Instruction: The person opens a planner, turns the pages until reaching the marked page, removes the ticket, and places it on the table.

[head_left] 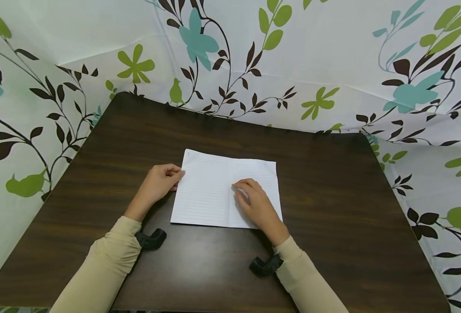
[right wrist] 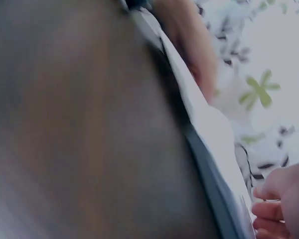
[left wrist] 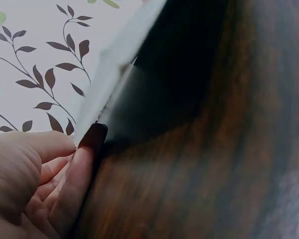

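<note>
a dark desk (head_left: 328, 195) carries an open notebook (head_left: 207, 191). the left hand (head_left: 157, 182) pinches its nine-o'clock edge; the right hand (head_left: 257, 206), loosely curled, is over four o'clock.

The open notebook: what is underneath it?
A dark wood-grain table shows around the notebook, so that seems to be beneath it. The left hand pinches its left edge; anything under the middle is covered and cannot be seen.

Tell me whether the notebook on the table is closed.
No, the notebook lies open on the table, with its lined pages facing up.
</note>
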Motion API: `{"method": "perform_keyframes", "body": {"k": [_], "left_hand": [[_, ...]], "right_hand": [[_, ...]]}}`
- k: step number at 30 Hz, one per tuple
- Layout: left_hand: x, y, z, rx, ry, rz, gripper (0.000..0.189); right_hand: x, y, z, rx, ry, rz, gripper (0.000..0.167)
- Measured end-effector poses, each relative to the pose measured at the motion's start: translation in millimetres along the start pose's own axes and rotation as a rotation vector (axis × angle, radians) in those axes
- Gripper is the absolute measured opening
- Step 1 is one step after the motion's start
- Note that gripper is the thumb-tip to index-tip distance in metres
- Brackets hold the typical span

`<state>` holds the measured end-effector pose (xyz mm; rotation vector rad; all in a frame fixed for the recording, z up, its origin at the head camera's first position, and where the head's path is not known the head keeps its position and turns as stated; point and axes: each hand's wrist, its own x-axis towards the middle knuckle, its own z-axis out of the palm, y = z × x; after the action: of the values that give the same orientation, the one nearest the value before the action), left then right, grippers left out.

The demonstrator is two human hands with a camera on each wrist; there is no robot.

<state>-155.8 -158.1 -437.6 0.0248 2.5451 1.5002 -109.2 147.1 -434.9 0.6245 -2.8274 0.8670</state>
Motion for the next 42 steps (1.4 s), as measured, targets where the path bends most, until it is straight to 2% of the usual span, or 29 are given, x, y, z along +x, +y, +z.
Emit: {"method": "perform_keyframes", "body": {"k": [5, 9, 13, 20, 28, 35, 39, 42], "left_hand": [[1.7, -2.2, -0.5, -0.002, -0.003, 0.008, 0.032], [5.1, -2.8, -0.9, -0.016, -0.004, 0.032, 0.033], [5.6, -2.2, -2.1, -0.016, -0.003, 0.037, 0.032], [3.8, 0.4, -1.5, -0.019, -0.009, 0.035, 0.033], [5.5, -1.3, 1.4, -0.022, -0.007, 0.015, 0.033], [5.9, -3.9, -0.6, -0.021, -0.008, 0.013, 0.033], [6.3, -4.0, -0.5, -0.035, -0.015, 0.022, 0.033], [6.3, -3.4, -1.0, -0.031, -0.016, 0.022, 0.032]], "right_hand": [[4.2, 28.0, -14.6, -0.055, 0.052, 0.210, 0.031], [4.6, 45.8, -27.8, -0.088, 0.046, 0.374, 0.053], [3.6, 55.1, -34.7, -0.118, 0.020, 0.451, 0.065], [1.2, 55.6, -35.7, -0.179, 0.037, 0.459, 0.058], [-0.3, 57.4, -34.1, -0.176, 0.140, 0.376, 0.040], [1.2, 57.6, -31.7, -0.242, 0.170, 0.344, 0.038], [0.8, 56.6, -33.2, -0.226, 0.182, 0.369, 0.040], [0.7, 56.1, -34.6, -0.161, 0.172, 0.423, 0.048]]}}
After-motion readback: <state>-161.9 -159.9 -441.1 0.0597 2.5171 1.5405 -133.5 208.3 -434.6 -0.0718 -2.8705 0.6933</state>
